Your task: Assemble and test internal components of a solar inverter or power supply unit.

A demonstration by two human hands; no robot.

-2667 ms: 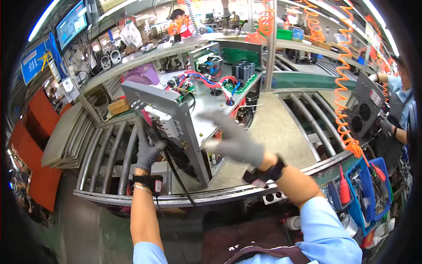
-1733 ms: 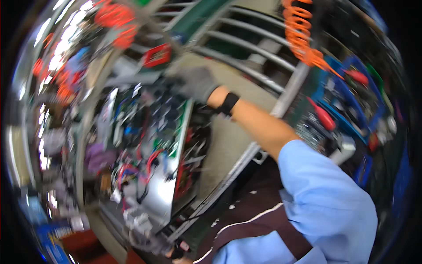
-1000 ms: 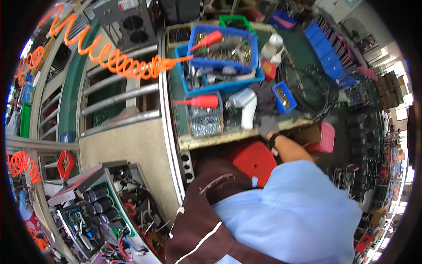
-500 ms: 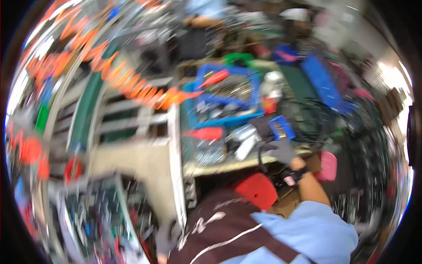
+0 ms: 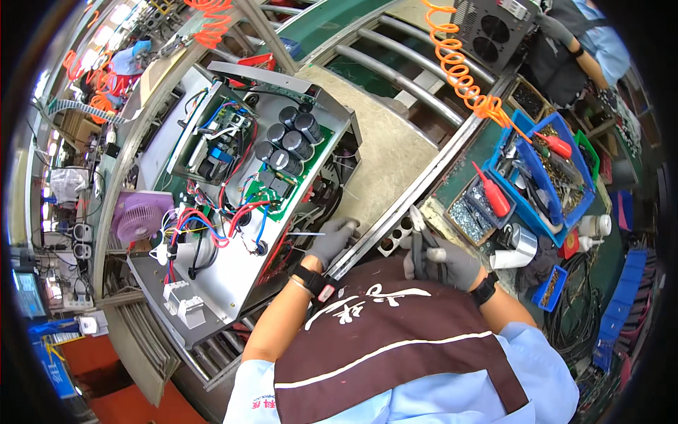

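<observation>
A metal chassis (image 5: 226, 272) lies open on the roller line at the left, with black capacitors (image 5: 286, 152) on a green circuit board (image 5: 304, 177) and bundles of coloured wires (image 5: 201, 222). My left hand (image 5: 330, 244), in a grey glove, is closed beside the chassis's near side, close to the metal rail. A thin pale strip (image 5: 307, 234) runs from it toward the chassis; whatever the fingers hold is unclear. My gloved right hand (image 5: 455, 263) grips dark-handled pliers (image 5: 418, 247) in front of my apron, their pale jaws pointing up.
Right of the rail (image 5: 424, 173) stands a blue bin (image 5: 544, 205) of screws and tools. Near it are a red-nozzled bottle (image 5: 494, 198), a screw tray (image 5: 470, 215) and a tape roll (image 5: 519, 244). An orange coiled hose (image 5: 452, 63) hangs above. A purple fan (image 5: 138, 220) stands left; a co-worker's hand (image 5: 554, 30) is at far right.
My view has swung left, bringing the chassis into sight. My right hand has moved from the workbench to before my apron, and my left hand has come beside the chassis.
</observation>
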